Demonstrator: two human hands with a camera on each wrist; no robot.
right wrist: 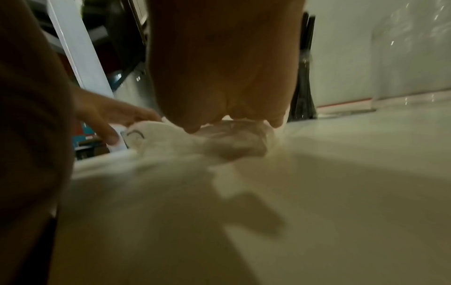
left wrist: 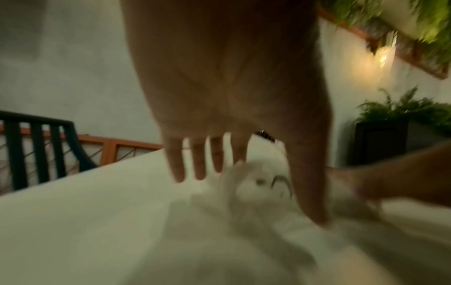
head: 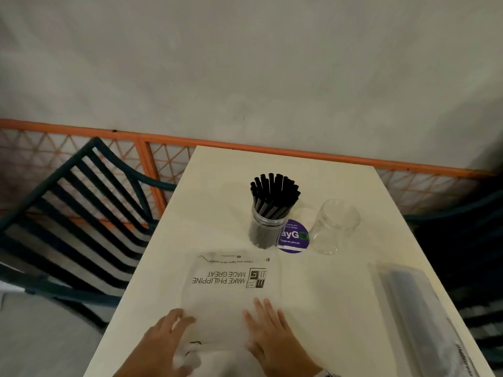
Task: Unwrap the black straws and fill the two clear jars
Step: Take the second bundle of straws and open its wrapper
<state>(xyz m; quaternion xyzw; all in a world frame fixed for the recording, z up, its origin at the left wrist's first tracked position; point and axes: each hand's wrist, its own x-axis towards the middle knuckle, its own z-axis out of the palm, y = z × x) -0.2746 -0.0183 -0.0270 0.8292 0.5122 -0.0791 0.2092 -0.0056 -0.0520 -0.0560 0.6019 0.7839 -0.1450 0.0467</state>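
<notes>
A clear jar (head: 268,229) packed with upright black straws (head: 275,191) stands mid-table; it shows as a dark blur in the right wrist view (right wrist: 303,96). Just right of it is an empty clear jar (head: 333,227) (right wrist: 410,57). A flat, empty clear wrapper (head: 231,289) with black print lies near me. My left hand (head: 177,322) (left wrist: 258,198) rests at its crumpled left edge, fingers spread and thumb down on the plastic (left wrist: 256,183). My right hand (head: 265,314) (right wrist: 231,123) presses on the wrapper (right wrist: 171,138) with straight fingers. A still-wrapped pack of black straws (head: 416,303) lies at the right edge.
A purple round sticker (head: 294,238) sits between the jars on the white table (head: 326,295). A dark slatted chair (head: 81,213) stands to the left, another dark chair (head: 468,240) to the right. An orange lattice rail (head: 163,148) and a grey wall are behind.
</notes>
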